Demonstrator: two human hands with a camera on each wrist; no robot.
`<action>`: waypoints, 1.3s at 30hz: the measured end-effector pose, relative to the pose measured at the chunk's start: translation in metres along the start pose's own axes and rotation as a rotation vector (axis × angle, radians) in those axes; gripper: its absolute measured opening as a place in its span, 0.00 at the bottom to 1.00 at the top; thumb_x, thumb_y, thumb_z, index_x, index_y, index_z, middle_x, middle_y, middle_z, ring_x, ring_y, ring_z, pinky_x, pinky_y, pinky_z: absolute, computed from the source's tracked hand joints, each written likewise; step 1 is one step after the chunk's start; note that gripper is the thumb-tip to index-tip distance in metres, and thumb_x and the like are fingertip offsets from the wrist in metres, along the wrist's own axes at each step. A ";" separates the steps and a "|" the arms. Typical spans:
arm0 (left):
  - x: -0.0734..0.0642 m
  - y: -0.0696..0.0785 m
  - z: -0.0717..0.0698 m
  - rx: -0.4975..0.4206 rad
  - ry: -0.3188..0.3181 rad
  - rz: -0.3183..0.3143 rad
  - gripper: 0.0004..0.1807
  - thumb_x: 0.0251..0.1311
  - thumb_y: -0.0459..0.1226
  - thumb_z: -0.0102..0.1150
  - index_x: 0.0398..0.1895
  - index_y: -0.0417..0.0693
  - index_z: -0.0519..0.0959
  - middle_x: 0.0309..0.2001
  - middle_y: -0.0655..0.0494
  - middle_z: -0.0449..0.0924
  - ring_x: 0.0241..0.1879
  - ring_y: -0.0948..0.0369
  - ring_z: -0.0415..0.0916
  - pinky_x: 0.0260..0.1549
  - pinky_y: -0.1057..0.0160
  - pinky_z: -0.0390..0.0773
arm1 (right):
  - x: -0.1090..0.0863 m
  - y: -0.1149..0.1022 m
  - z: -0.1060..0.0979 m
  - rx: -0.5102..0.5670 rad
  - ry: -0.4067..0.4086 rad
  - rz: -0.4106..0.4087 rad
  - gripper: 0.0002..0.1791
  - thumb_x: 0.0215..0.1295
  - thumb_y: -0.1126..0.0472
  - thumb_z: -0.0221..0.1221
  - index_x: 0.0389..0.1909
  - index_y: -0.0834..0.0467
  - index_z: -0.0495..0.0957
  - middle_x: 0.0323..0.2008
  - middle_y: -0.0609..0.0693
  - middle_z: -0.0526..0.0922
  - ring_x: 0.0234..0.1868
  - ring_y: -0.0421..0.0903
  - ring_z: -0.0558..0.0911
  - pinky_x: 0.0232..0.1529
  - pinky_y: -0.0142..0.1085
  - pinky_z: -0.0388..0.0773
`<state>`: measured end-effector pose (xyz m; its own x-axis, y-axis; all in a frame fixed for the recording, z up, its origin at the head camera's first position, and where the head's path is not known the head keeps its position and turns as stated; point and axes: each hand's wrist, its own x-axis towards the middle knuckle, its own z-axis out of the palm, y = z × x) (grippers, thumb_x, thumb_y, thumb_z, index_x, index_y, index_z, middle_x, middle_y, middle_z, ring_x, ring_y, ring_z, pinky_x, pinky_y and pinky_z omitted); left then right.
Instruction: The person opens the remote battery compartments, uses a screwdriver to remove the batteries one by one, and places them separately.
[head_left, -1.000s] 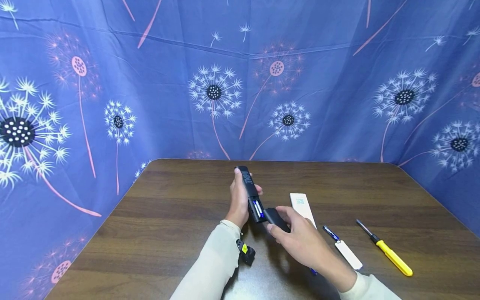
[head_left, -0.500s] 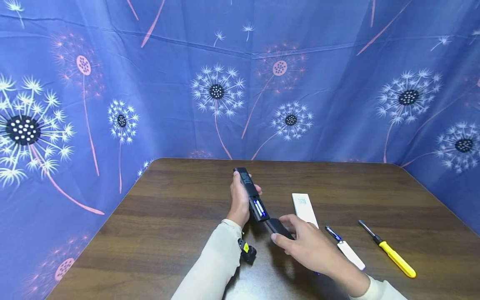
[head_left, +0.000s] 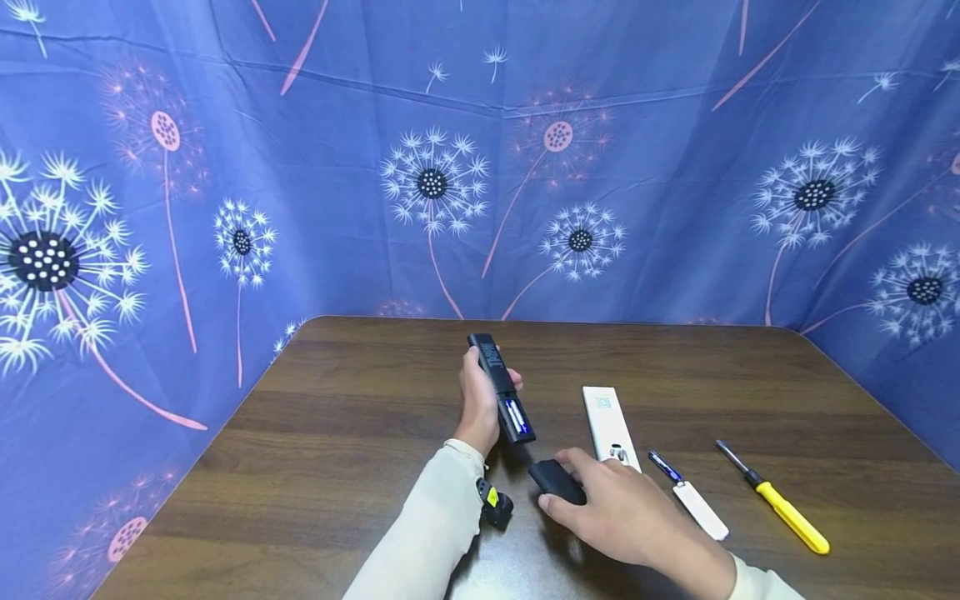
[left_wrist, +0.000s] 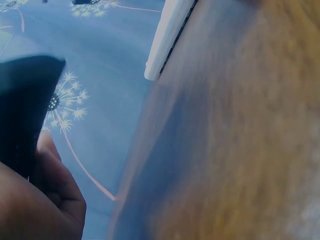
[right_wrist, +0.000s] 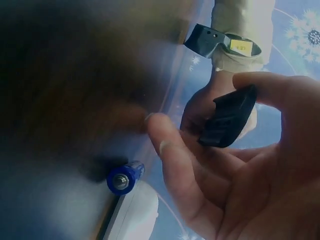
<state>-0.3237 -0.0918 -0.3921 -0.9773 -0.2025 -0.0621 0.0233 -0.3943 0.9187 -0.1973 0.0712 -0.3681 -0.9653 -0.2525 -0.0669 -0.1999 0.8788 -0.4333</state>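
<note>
Head view puts the black remote control (head_left: 491, 362) in my left hand (head_left: 477, 400), fingers curled round its sides, above the middle of the surface (head_left: 360, 400) and pointing toward the far edge. It is back side up, I judge so that the compartment with its blue-and-white battery (head_left: 516, 415) faces me. My right hand (head_left: 611, 504) is partly closed, pinching the black battery cover (head_left: 557, 482) by its edges, apart from the remote, probably to keep the compartment accessible.

Right of the middle, the white remote control (head_left: 600, 417) lies with bare metal contacts showing near my knuckles; beyond it toward the right edge are a loose blue battery (head_left: 664, 466), a white battery cover (head_left: 701, 510) and a yellow-handled screwdriver (head_left: 792, 517).

Fine print on the black remote's back is too small to read. The white one bears a greenish square code; I make out no brand. The yellow sticker (right_wrist: 241, 47) on my left wrist strap has writing I cannot read surely.
</note>
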 end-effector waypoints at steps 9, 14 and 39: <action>0.002 -0.002 -0.003 0.005 -0.013 0.016 0.35 0.76 0.58 0.32 0.63 0.38 0.69 0.25 0.49 0.82 0.29 0.51 0.83 0.42 0.51 0.79 | -0.006 -0.001 0.005 -0.179 0.022 -0.072 0.31 0.58 0.38 0.67 0.58 0.51 0.77 0.27 0.43 0.80 0.23 0.41 0.74 0.24 0.42 0.71; 0.003 -0.002 -0.003 0.010 -0.022 0.005 0.34 0.76 0.59 0.32 0.61 0.38 0.70 0.26 0.48 0.82 0.31 0.49 0.84 0.43 0.50 0.79 | -0.005 -0.001 0.006 -0.218 -0.011 -0.076 0.31 0.57 0.40 0.68 0.57 0.52 0.77 0.26 0.43 0.79 0.23 0.42 0.72 0.24 0.43 0.70; 0.001 -0.003 -0.004 0.085 -0.047 -0.016 0.35 0.75 0.61 0.31 0.64 0.44 0.71 0.29 0.49 0.83 0.32 0.54 0.82 0.38 0.58 0.73 | -0.009 0.004 0.019 -0.461 0.107 -0.423 0.26 0.56 0.43 0.69 0.47 0.57 0.78 0.28 0.47 0.82 0.22 0.44 0.80 0.18 0.42 0.71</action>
<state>-0.3239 -0.0944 -0.3964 -0.9863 -0.1532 -0.0607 -0.0088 -0.3191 0.9477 -0.1861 0.0694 -0.3867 -0.7940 -0.5947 0.1262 -0.5961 0.8023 0.0307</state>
